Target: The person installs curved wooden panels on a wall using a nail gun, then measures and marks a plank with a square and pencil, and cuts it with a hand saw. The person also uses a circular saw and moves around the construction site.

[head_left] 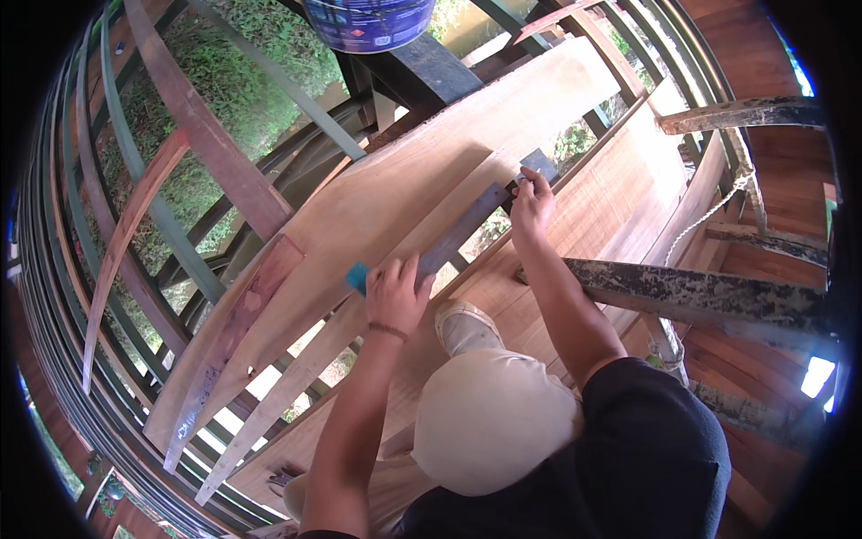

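A long, narrow, flat grey tool [462,232] with a teal end lies slantwise over the pale board; its exact kind I cannot make out. My left hand [395,295] is closed over its near-left part, beside the teal end [357,278]. Farther right, my right hand [532,205] grips a dark part of it, thumb and fingers together. A small grey plate [539,163] shows just beyond those fingers. Under the tool is a wide pale wooden board [395,193] with a curved edge and a darker, rough patch [247,328] at its left end.
A blue bucket [370,22] stands at the far edge on a dark beam [431,76]. Slatted railings [224,171] curve along the left, greenery behind. A paint-worn beam [691,287] juts in from the right, near a rope [705,216]. My bent knee [498,422] is close below the tool.
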Tool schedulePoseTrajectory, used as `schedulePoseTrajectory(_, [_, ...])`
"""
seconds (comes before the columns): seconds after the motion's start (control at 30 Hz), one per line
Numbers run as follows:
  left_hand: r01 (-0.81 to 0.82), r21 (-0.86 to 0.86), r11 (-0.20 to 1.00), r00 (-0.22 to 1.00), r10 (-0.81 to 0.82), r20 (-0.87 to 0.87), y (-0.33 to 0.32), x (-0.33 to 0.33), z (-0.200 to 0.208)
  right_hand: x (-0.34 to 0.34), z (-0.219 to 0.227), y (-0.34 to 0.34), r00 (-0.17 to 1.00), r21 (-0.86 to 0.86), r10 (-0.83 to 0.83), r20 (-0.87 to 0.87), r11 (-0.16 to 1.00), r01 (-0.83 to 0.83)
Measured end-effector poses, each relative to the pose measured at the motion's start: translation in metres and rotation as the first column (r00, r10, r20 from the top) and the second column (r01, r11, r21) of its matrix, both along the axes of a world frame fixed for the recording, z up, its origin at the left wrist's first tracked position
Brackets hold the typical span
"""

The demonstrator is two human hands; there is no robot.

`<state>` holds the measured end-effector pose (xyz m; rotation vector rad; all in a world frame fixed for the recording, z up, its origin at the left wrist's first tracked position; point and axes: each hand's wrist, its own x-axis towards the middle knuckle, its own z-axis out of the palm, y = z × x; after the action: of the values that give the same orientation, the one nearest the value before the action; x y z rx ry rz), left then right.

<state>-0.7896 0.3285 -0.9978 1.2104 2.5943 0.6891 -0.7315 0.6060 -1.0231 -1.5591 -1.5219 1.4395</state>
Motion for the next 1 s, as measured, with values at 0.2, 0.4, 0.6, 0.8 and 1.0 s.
schedulePoseTrajectory(0.2, [0.068,-0.116,0.991,0.997,-0.072,-0.03,0.051,-0.016,-0.009,0.029,-0.062,-0.006,0.963,0.022,-0.017,-0.269,0.999,0.024])
schedulePoseTrajectory(0.4, [0.078,-0.19,0.979,0.993,-0.093,-0.069,0.068,-0.018,-0.007,0.018,-0.015,-0.026,0.97,-0.02,0.017,-0.242,1.0,-0.023])
schedulePoseTrajectory(0.6, [0.073,-0.188,0.98,0.99,-0.094,-0.109,0.072,-0.014,-0.007,0.017,-0.016,-0.025,0.99,0.116,0.143,0.017,0.983,-0.144])
schedulePoseTrajectory(0.8, [0.077,-0.132,0.988,0.992,-0.089,-0.088,0.066,-0.012,-0.009,0.002,-0.007,-0.024,0.982,0.107,0.056,0.182,0.991,-0.077])
schedulePoseTrajectory(1.0, [0.059,-0.125,0.99,0.998,-0.063,-0.028,0.063,-0.012,-0.009,0.006,-0.022,-0.024,0.963,0.299,0.115,0.243,0.936,-0.187])
